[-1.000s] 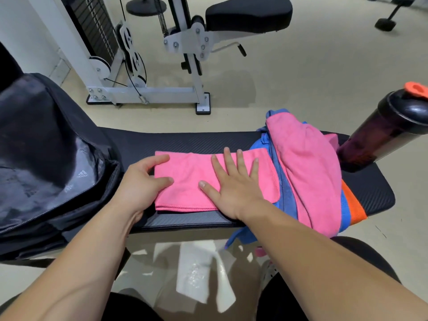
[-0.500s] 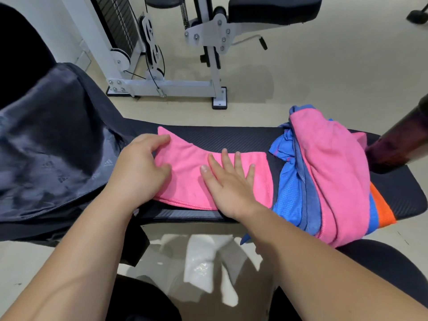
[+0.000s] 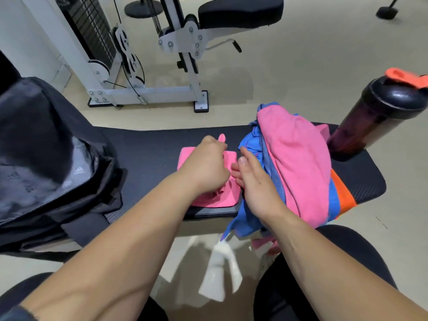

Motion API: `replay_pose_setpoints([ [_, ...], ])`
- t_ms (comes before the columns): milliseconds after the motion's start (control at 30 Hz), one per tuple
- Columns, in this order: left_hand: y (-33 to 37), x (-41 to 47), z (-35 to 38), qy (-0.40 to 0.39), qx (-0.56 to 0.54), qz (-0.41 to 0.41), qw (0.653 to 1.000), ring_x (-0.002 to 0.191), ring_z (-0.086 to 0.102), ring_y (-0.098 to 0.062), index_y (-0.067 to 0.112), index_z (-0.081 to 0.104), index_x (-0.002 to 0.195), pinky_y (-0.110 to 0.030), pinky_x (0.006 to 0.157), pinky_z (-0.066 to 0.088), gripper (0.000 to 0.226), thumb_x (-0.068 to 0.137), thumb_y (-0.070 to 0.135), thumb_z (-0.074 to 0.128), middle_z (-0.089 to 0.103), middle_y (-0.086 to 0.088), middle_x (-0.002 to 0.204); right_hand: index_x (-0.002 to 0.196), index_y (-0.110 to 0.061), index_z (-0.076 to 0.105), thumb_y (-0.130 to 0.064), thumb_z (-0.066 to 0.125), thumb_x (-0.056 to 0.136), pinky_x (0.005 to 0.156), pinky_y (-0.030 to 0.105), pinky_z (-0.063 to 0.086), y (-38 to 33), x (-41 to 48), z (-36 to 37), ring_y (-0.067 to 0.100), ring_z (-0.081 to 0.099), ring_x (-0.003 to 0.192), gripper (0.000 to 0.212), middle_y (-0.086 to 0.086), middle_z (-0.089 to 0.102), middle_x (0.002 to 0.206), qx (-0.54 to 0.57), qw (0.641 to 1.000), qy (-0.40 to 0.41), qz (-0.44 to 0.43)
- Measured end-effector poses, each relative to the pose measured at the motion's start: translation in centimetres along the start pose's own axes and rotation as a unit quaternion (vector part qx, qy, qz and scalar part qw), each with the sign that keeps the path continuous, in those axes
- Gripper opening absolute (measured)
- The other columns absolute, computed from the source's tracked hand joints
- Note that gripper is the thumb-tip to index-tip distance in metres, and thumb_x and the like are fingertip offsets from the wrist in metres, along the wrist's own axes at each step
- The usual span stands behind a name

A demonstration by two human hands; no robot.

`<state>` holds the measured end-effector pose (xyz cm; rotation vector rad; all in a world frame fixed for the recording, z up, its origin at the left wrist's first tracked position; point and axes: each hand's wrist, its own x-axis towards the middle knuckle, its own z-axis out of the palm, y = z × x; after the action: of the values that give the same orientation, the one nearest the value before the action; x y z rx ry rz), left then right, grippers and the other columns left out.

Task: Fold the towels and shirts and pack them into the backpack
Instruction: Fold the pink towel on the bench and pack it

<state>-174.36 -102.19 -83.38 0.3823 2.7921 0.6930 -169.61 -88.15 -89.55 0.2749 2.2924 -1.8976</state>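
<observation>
Now left hand (image 3: 206,167) pinches pink towel (image 3: 222,200), frame centre; right hand (image 3: 254,181) flat, fingers straight. Towel soft, limp, light: grasp folded edge.

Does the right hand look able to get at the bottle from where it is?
Probably yes. The right hand is open, and the bottle stands at the end of the bench, beyond the pile of clothes; the hand would only have to pass over that pile.

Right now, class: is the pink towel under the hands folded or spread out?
Folded: the pink towel lies as a compact layered pad, the left hand pinching its doubled-over end.
</observation>
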Motion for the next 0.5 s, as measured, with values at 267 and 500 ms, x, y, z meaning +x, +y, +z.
replay_pose_setpoints([
  [267, -0.8, -0.3, 2.1, -0.048, -0.049, 0.014, 0.998, 0.134, 0.048, -0.02, 0.021, 0.049, 0.145, -0.018, 0.106, 0.031, 0.05, 0.096, 0.019, 0.056, 0.053, -0.002, 0.146, 0.147, -0.022, 0.05, -0.034, 0.051, 0.104, 0.103, 0.01, 0.038, -0.6, -1.2, -1.4, -0.004, 0.054, 0.119, 0.044, -0.012, 0.058, 0.138, -0.07, 0.993, -0.087, -0.043],
  [500, -3.9, -1.0, 2.2, 0.124, 0.091, 0.026, 0.988, 0.132, 0.047, -0.032, 0.02, 0.056, 0.139, -0.049, 0.111, 0.038, 0.05, 0.092, 0.037, 0.06, 0.054, -0.006, 0.144, 0.104, -0.018, 0.078, -0.029, 0.066, 0.095, 0.089, 0.02, 0.046, 0.1, -0.3, -0.8, 0.01, 0.064, 0.093, 0.019, -0.005, 0.07, 0.097, -0.176, 0.98, -0.031, -0.085],
])
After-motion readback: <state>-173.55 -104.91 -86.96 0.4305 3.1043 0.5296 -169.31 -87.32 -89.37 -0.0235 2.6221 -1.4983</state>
